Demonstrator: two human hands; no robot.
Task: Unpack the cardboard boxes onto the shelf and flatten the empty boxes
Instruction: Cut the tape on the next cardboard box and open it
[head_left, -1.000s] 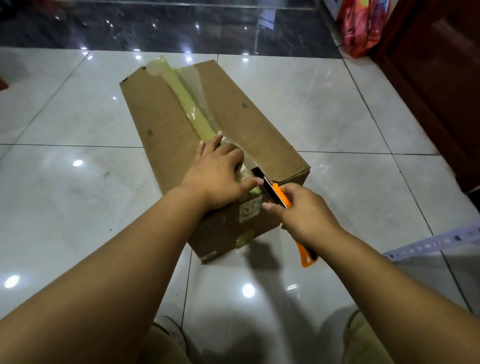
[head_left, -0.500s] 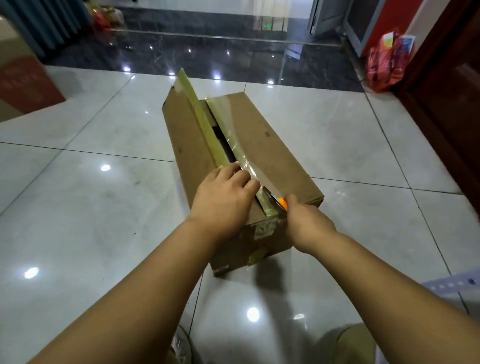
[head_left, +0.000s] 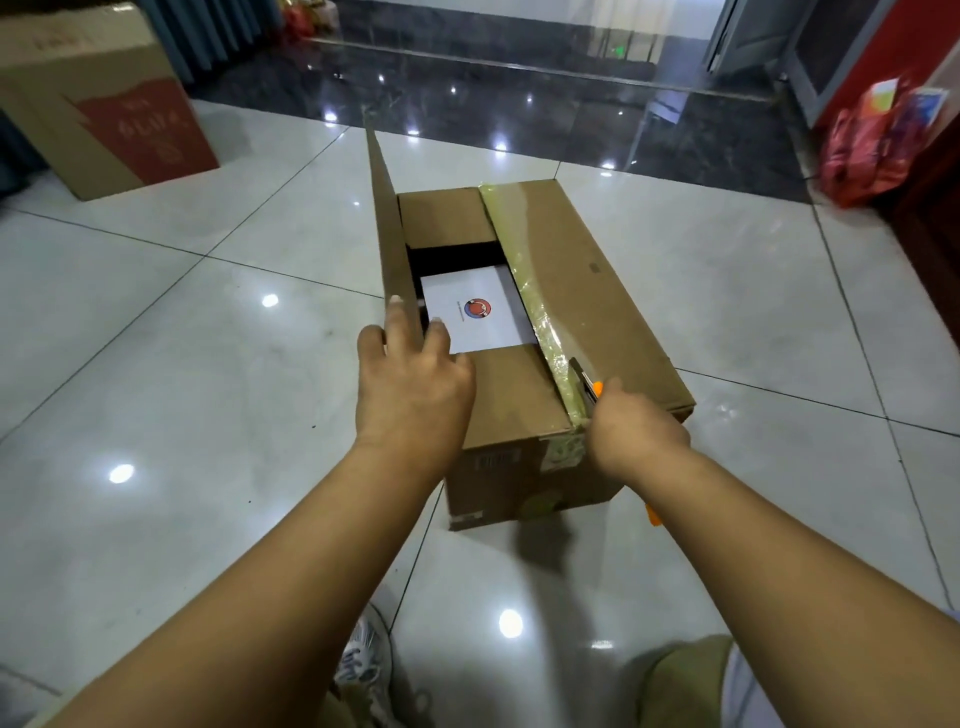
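Left long flap now swung upright; half second ago only cracked. Brown corrugated cardboard box (head_left: 587, 332) on glossy white floor tiles (head_left: 156, 364), yellowish tape along right flap. White sheet with red-blue round logo (head_left: 475, 310) inside; writing illegible. Left hand (head_left: 410, 379) pinches flap edge at its 12 o'clock. Right hand (head_left: 636, 434) wraps orange utility knife (head_left: 589, 387) at box's near edge.

arms: 2 forearms bare, no sleeves in view | left hand (head_left: 410, 384): bare, no glove, ring or watch | right hand (head_left: 636, 434): bare, no glove or watch | legs: olive-khaki trousers (head_left: 680, 680) at both knees | foot: white-grey laced sneaker (head_left: 363, 660) with mesh upper
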